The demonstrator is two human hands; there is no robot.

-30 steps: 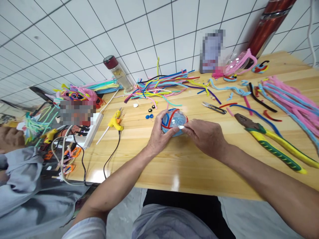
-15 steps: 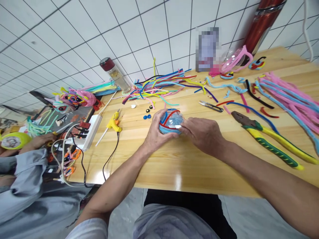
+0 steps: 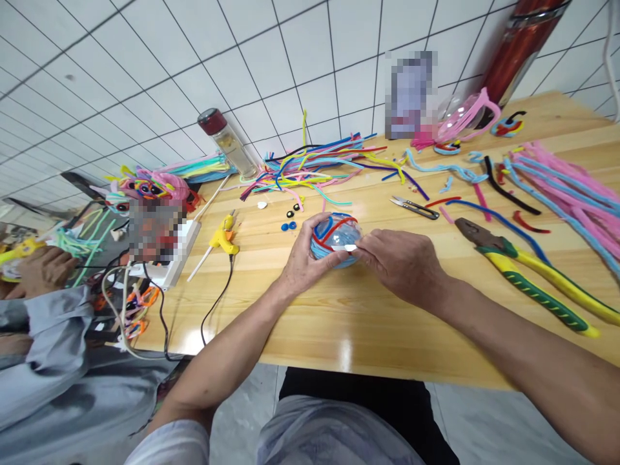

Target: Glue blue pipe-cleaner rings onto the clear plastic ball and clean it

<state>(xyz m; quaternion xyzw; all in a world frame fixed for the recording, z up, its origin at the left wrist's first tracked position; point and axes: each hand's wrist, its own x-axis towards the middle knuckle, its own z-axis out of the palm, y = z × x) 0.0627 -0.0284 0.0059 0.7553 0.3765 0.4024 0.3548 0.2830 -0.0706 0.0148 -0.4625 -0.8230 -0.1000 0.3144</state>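
A clear ball (image 3: 343,234) wrapped with light blue, blue and red fuzzy stems is held low over the wooden table, near its middle. My left hand (image 3: 306,258) curls around the ball's left side, with the thumb along its lower edge. At the ball's right side, my right hand (image 3: 400,261) pinches a small white strip (image 3: 345,247) that lies across the ball's front. Blue beads (image 3: 289,226) and black eye pieces (image 3: 293,211) lie just beyond my left hand.
A yellow glue gun (image 3: 225,237) and white power strip (image 3: 181,255) are left; small scissors (image 3: 415,208) and green-yellow pliers (image 3: 527,274) right. Fuzzy stems (image 3: 314,165), a glass bottle (image 3: 230,145) and a red flask (image 3: 520,55) stand or lie behind. A co-worker's hand (image 3: 48,271) is far left.
The ball has turned slightly in my left hand, so the red and blue stems cross it differently. The co-worker's hand has shifted left. The whole view has moved slightly.
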